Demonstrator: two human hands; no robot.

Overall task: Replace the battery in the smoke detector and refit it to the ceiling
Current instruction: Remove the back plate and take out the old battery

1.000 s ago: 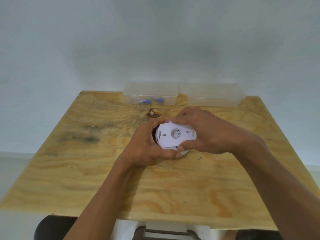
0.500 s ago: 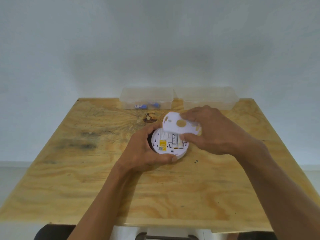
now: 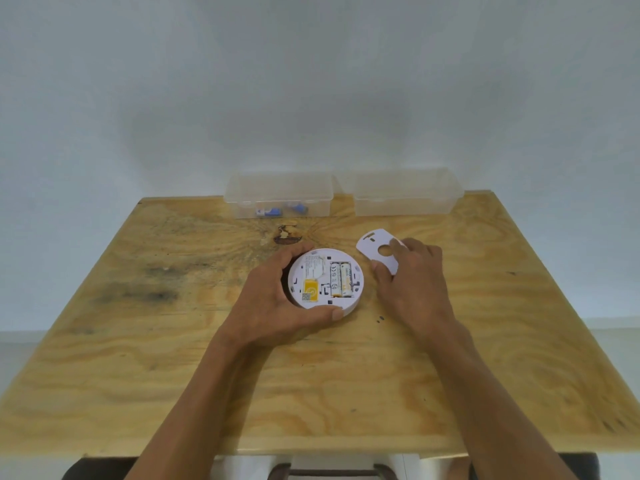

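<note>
The round white smoke detector lies back side up on the plywood table. My left hand is wrapped around its left and near rim. Two batteries sit side by side in its uncovered bay, next to a yellow label. To the right, the flat white mounting plate with a round hole rests on the table. My right hand holds that plate by its right edge, thumb and fingers on it.
Two clear plastic boxes stand at the table's far edge: the left box contains blue batteries, the right box looks empty. A dark knot marks the wood behind the detector. A white wall rises behind the table.
My right hand lifted the white plate off the detector's back and carried it right, down to the table. The batteries are now exposed. My left hand stayed on the detector.
</note>
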